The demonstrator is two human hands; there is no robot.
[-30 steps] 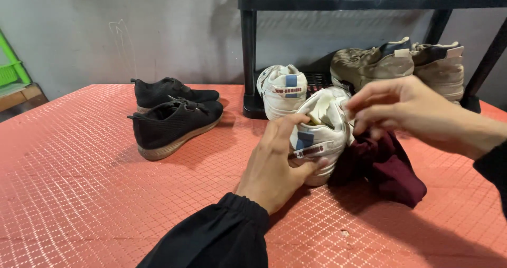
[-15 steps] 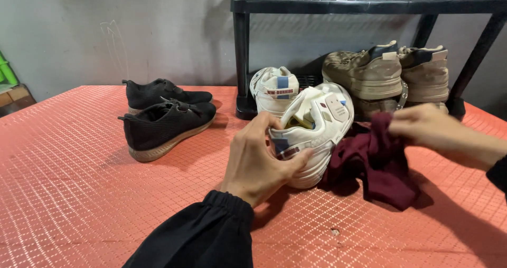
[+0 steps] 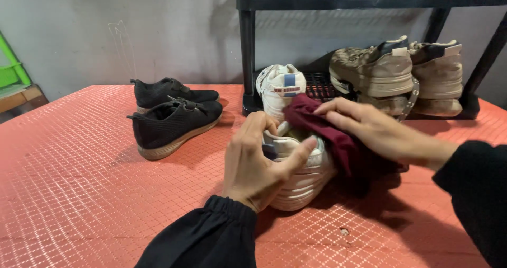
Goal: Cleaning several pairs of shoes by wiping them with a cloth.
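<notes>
My left hand (image 3: 256, 160) grips the heel of a white sneaker (image 3: 302, 174) that rests on the red patterned mat (image 3: 79, 183). Thumb and fingers wrap around its back. My right hand (image 3: 369, 125) presses a dark maroon cloth (image 3: 338, 141) over the top of that sneaker, and the cloth hides most of the upper. A second white sneaker (image 3: 282, 88) stands just behind, heel toward me, at the foot of the rack.
A pair of black sneakers (image 3: 171, 115) lies to the left on the mat. A black plastic shoe rack (image 3: 248, 46) stands at the back with two tan sneakers (image 3: 401, 72) on its low shelf. A grey wall runs behind; a green object (image 3: 8, 67) shows at the far left.
My right hand lifted the maroon cloth from the mat beside the shoe and brought it left onto the sneaker's top. The sneaker has turned in my left hand.
</notes>
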